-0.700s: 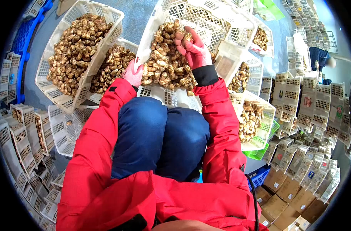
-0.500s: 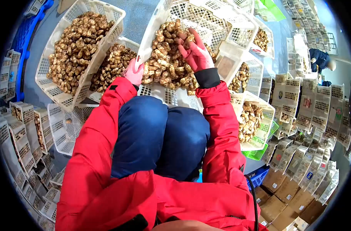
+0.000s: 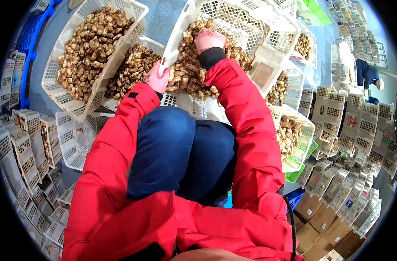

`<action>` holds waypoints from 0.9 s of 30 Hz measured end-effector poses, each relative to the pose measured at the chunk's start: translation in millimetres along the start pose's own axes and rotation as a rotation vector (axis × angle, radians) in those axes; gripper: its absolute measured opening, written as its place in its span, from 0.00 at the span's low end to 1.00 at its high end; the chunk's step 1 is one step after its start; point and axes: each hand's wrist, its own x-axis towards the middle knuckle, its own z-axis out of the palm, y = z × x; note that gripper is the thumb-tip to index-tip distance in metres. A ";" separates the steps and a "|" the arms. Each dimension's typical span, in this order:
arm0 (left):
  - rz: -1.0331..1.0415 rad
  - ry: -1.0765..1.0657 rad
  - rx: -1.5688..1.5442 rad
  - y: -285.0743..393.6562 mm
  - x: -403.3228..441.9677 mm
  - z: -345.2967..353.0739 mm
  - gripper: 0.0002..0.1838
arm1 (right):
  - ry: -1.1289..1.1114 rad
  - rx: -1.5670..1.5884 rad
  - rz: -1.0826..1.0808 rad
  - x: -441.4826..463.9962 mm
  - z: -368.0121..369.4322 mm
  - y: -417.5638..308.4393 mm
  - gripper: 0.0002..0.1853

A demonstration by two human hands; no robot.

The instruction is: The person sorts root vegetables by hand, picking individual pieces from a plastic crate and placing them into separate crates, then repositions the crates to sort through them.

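A white mesh crate [image 3: 256,13] rests tilted in front of my knees, with brown knobbly pieces [image 3: 185,71] piled in its near left part. My left hand [image 3: 157,79], in a pink glove, grips this crate's left rim. Over the pile is my right hand [image 3: 210,40], also gloved in pink, its back facing up; its fingers point down into the pieces and are hidden. Whether it holds any piece cannot be seen.
Left stands a large white crate [image 3: 50,75] full of similar pieces, partly over another filled one. More filled crates [image 3: 309,130] are at the right. Crate stacks line both sides, with cardboard boxes [image 3: 322,217] at lower right. A person [image 3: 367,75] in dark clothes is far right.
My right hand has turned from palm up, fingers spread, to back up, and has moved a little left and up over the pile. My left hand still grips the rim.
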 end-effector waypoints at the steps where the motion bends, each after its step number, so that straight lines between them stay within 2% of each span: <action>1: -0.047 0.002 -0.039 3.6 0.3 0.4 0.14 | -0.012 0.095 0.020 2.2 3.8 5.4 0.17; 2: -0.051 -0.012 -0.039 3.2 1.6 -1.3 0.14 | -0.023 0.189 0.039 4.1 6.2 13.7 0.18; 3: -0.054 -0.025 -0.040 -2.3 3.3 -2.8 0.14 | 0.068 0.392 0.045 -7.5 2.1 26.0 0.22; 4: -0.058 -0.039 -0.045 2.2 2.8 -1.7 0.14 | 0.145 0.701 0.019 -18.2 8.0 41.8 0.19; 6: 0.033 -0.009 0.411 33.3 5.2 -1.4 0.15 | -0.081 1.536 0.240 -40.1 20.4 63.6 0.15; 8: -0.052 -0.025 0.518 45.3 20.6 4.1 0.17 | -0.020 1.836 0.256 -64.5 30.8 78.2 0.11; 10: -0.052 -0.072 0.445 37.7 38.1 9.7 0.17 | -0.094 1.828 0.283 -83.8 36.7 87.1 0.12; 12: -0.182 -0.096 0.326 37.6 46.4 15.9 0.18 | -0.132 1.935 0.283 -97.3 36.5 88.8 0.13; 13: -0.226 -0.104 0.296 42.4 48.6 17.9 0.19 | -0.100 1.890 0.336 -102.6 31.0 84.4 0.13; 17: -0.227 -0.113 0.469 46.4 49.6 13.4 0.23 | -0.119 1.830 0.231 -108.3 30.3 79.5 0.14; 18: -0.244 -0.109 0.483 60.8 47.0 16.1 0.23 | -0.102 1.809 0.275 -106.6 27.6 74.1 0.14; 21: 0.036 -0.098 0.688 56.7 51.3 14.2 0.24 | -0.117 1.837 0.260 -113.3 16.3 60.8 0.13; 24: 0.441 0.036 0.716 72.9 38.5 13.2 0.25 | -0.094 1.705 0.176 -116.9 3.0 47.3 0.15; 25: 0.514 0.007 0.616 74.5 39.0 11.5 0.25 | -0.020 1.497 0.166 -112.9 1.7 39.9 0.18; 26: 0.224 -0.185 0.232 79.3 36.7 8.2 0.25 | -0.054 1.298 0.144 -113.9 -4.3 38.5 0.22; 27: -0.068 -0.363 -0.156 87.0 32.7 3.8 0.26 | -0.025 1.240 0.097 -107.2 5.7 31.9 0.22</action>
